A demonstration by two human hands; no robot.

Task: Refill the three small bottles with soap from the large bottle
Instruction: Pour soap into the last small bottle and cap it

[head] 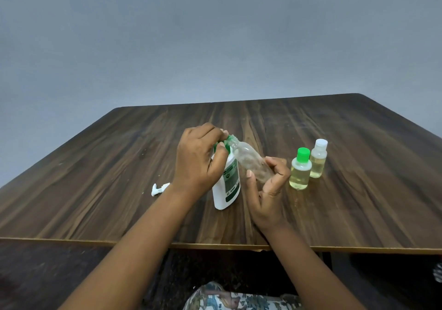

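Note:
My right hand (pixel 267 194) grips the base of a small clear bottle (pixel 251 163), which looks empty and tilts with its neck up and to the left. My left hand (pixel 201 159) pinches a green cap (pixel 230 138) at that neck. Just behind and below my left hand stands the large white soap bottle (pixel 228 185) with a green label. Its top is hidden by my fingers. To the right stand two small bottles of yellowish liquid, one with a green cap (pixel 301 169) and one with a white cap (pixel 318 159).
A white pump head (pixel 159 189) lies on the wooden table (pixel 346 214) to the left of the large bottle. The table's front edge runs just below my forearms. A grey wall lies beyond the far edge.

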